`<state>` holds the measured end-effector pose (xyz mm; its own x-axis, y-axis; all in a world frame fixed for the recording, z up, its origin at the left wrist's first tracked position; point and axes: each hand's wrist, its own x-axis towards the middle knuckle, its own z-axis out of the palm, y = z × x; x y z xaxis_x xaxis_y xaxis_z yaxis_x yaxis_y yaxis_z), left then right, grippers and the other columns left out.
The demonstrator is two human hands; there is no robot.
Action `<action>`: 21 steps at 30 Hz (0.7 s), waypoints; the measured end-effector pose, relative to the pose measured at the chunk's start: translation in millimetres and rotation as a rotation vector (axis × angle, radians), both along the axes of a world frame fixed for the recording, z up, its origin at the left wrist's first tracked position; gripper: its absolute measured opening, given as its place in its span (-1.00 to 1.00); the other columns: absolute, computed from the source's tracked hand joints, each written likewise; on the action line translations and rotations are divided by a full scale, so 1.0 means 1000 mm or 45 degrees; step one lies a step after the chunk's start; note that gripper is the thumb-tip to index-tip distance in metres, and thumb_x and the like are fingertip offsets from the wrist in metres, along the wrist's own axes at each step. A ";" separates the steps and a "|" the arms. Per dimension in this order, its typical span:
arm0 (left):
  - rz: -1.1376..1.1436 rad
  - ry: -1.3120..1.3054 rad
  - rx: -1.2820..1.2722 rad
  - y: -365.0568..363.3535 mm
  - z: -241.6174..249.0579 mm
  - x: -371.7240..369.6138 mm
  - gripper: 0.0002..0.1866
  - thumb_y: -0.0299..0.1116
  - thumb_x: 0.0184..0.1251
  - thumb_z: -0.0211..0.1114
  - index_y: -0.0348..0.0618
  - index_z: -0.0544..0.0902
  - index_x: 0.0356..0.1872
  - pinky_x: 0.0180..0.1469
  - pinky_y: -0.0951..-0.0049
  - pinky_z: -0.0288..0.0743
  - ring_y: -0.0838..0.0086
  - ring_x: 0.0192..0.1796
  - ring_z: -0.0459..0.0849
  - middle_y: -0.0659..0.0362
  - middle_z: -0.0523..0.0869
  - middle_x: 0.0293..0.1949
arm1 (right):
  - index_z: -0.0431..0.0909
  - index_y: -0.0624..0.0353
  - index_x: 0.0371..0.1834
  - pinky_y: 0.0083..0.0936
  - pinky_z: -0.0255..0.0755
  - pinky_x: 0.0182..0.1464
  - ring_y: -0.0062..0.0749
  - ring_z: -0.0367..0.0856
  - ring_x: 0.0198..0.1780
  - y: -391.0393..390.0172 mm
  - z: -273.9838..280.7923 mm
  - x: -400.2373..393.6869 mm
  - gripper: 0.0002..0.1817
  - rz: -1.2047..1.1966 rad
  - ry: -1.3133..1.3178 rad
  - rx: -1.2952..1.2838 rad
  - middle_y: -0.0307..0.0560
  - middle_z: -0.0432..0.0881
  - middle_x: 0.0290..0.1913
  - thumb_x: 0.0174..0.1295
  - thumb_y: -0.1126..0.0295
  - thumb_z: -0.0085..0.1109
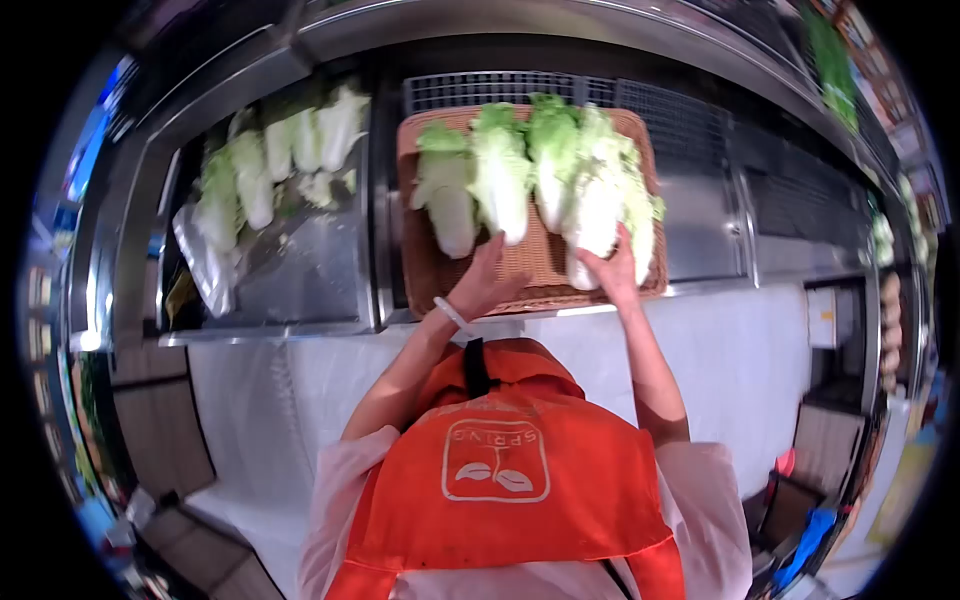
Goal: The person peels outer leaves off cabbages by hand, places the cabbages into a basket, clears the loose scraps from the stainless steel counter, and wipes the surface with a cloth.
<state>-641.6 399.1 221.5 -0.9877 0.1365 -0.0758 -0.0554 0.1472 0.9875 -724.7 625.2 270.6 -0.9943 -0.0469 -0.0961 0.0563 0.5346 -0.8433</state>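
Observation:
A brown wicker basket (540, 262) holds several napa cabbages, pale at the base with green leafy tops pointing away from me. My right hand (614, 268) is closed on the base of a napa cabbage (597, 205) on the basket's right side. Over the near edge of the basket, my left hand (487, 285) has its fingers apart and nothing in it. Just beyond that hand is the base of another napa cabbage (502, 188). A leafier one (446, 200) lies at the basket's left end.
Left of the basket, a metal display tray (300, 275) holds more napa cabbages (250, 170), loose leaf scraps and a clear plastic bag (207, 262). A black grid rack (490, 90) stands behind the basket. A metal rim (720, 285) runs along the counter's front.

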 end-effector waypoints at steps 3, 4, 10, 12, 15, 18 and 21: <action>0.030 -0.014 -0.110 -0.009 0.061 0.023 -0.23 -0.07 0.12 0.34 -0.37 0.28 0.24 0.22 0.30 0.29 0.16 0.20 0.41 -0.13 0.42 0.16 | 0.07 0.41 0.30 -0.31 0.27 0.22 0.08 0.40 0.11 0.019 -0.056 -0.031 0.00 0.267 0.140 0.389 0.37 0.36 0.11 -0.19 0.21 0.45; 0.093 -0.004 -0.302 -0.012 0.041 0.030 -0.25 -0.06 0.12 0.34 -0.37 0.31 0.22 0.20 0.32 0.32 0.16 0.19 0.42 -0.15 0.42 0.16 | 0.02 0.43 0.31 -0.26 0.27 0.22 0.17 0.39 0.11 0.008 -0.045 -0.025 -0.01 0.238 0.157 0.646 0.46 0.33 0.10 -0.13 0.21 0.40; 0.336 -0.189 -0.116 -0.075 0.028 0.063 -0.38 -0.18 0.19 0.31 -0.30 0.36 0.20 0.09 0.42 0.41 0.35 0.11 0.51 -0.03 0.53 0.07 | 0.16 0.31 0.26 -0.17 0.45 -0.04 0.12 0.53 -0.06 -0.007 0.005 -0.015 -0.15 0.280 0.006 1.070 0.31 0.35 0.10 -0.04 0.08 0.32; 0.510 -0.157 0.062 -0.115 0.021 0.062 -0.45 -0.26 0.20 0.30 -0.27 0.39 0.17 0.05 0.46 0.44 0.45 0.04 0.54 0.06 0.57 0.03 | 0.20 0.31 0.25 -0.21 0.46 -0.09 0.02 0.55 -0.09 -0.006 0.014 -0.004 -0.24 0.299 0.189 0.911 0.24 0.36 0.10 0.03 0.17 0.29; 0.811 -0.144 -0.187 -0.188 0.043 0.042 -0.55 -0.35 0.21 0.29 -0.28 0.44 0.10 0.01 0.48 0.47 0.54 -0.02 0.54 0.14 0.59 -0.01 | 0.26 0.32 0.23 -0.29 0.47 -0.15 -0.12 0.55 -0.09 -0.024 0.029 0.022 -0.37 0.359 0.366 0.563 0.19 0.37 0.11 0.10 0.32 0.24; 1.096 0.002 -0.203 -0.269 0.014 -0.011 -0.43 -0.21 0.09 0.37 -0.29 0.44 0.08 0.00 0.36 0.47 0.34 -0.05 0.58 0.06 0.59 -0.06 | 0.30 0.28 0.22 -0.38 0.50 -0.25 -0.22 0.56 -0.15 -0.060 0.034 0.046 -0.43 0.424 0.213 0.336 0.19 0.40 0.08 0.13 0.39 0.20; 1.309 -0.043 -0.524 -0.313 0.020 -0.060 -0.30 -0.12 -0.07 0.45 -0.31 0.42 0.07 0.04 0.25 0.44 0.14 0.00 0.53 -0.07 0.53 -0.02 | 0.34 0.28 0.20 -0.44 0.52 -0.28 -0.21 0.57 -0.18 -0.102 0.019 0.063 -0.46 0.511 0.463 0.451 0.15 0.44 0.07 0.12 0.41 0.21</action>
<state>-701.6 86.0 242.0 -0.6125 -0.7893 0.0443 -0.3657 0.3325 0.8693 -661.7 523.6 289.8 -0.8780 -0.4492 0.1654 -0.4619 0.7042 -0.5393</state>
